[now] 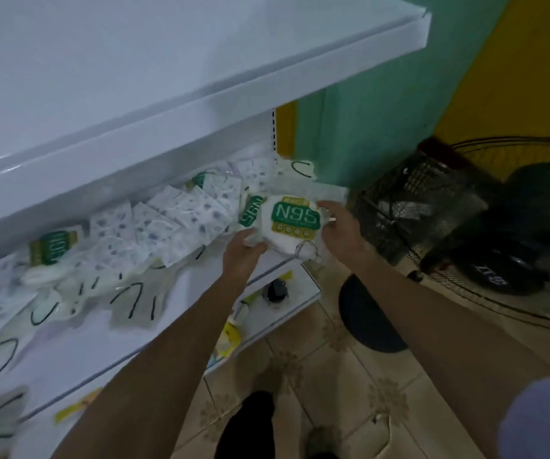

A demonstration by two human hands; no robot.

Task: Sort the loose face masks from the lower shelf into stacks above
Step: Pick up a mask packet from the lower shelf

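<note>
The wide white upper shelf point(167, 77) is overhanging the white lower shelf point(181, 313), where loose printed and plain face masks in clear wrappers point(167, 220) are lying scattered. At its right end, the white green-labelled N95 mask packet point(295, 217) is being held over the shelf edge. The left hand point(242, 250) is gripping its lower left corner and the right hand point(340, 226) is grasping its right side. Judged risks: the slick wrapping slipping free, or the packet catching the overhanging lip when lifted.

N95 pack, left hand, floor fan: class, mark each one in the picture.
N95 pack point(295, 217), head view, green label.
Left hand point(242, 251), head view, back of hand.
Floor fan point(532, 207), head view, dark middle.
</note>
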